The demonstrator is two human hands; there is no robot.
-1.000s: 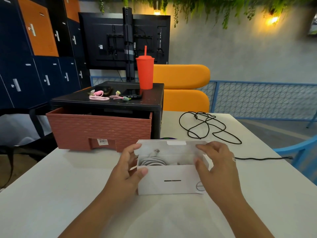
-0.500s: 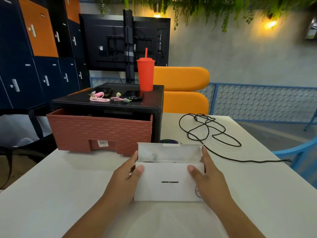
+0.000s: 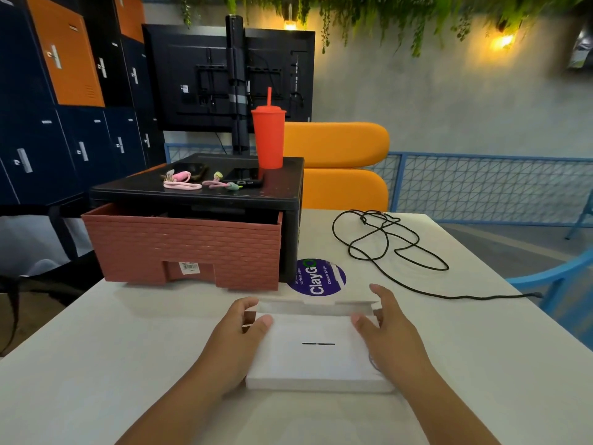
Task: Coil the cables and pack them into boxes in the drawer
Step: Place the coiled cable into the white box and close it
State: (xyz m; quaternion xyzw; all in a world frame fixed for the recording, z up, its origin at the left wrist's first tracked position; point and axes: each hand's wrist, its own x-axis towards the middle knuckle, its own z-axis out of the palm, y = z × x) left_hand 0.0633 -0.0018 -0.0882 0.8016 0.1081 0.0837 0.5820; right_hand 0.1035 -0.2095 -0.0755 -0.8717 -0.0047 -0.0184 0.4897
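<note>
box [image 3: 316,351] update from the head cam, the only view. a second ago it stood open on the table [image 3: 96,364] with a coiled white cable showing inside. now it lies flat, pulled nearer the person, with the front face up. the cable is out of sight and the far flap is folded most of the way down. i can't tell if it's tucked in yet. left hand [image 3: 237,335] grips the left end, thumb on top and fingers curled round the far corner. right hand [image 3: 388,332] holds the right end the same way, thumb on top and fingers reaching up by the flap. so the hands are apart, one clamped on each end. my read is that cable one is basically packed. what's left for it is seating the flap and moving the box into the drawer [image 3: 183,245], which sits pulled out just behind and to the left. the box itself is plain white card, flat and rectangular, with a thin dark slot in the middle of the top. it looks light and easy to crush if squeezed. black cable [image 3: 385,245] is sprawled loose on the right side of the table, not coiled, so that one's still to do.
</note>
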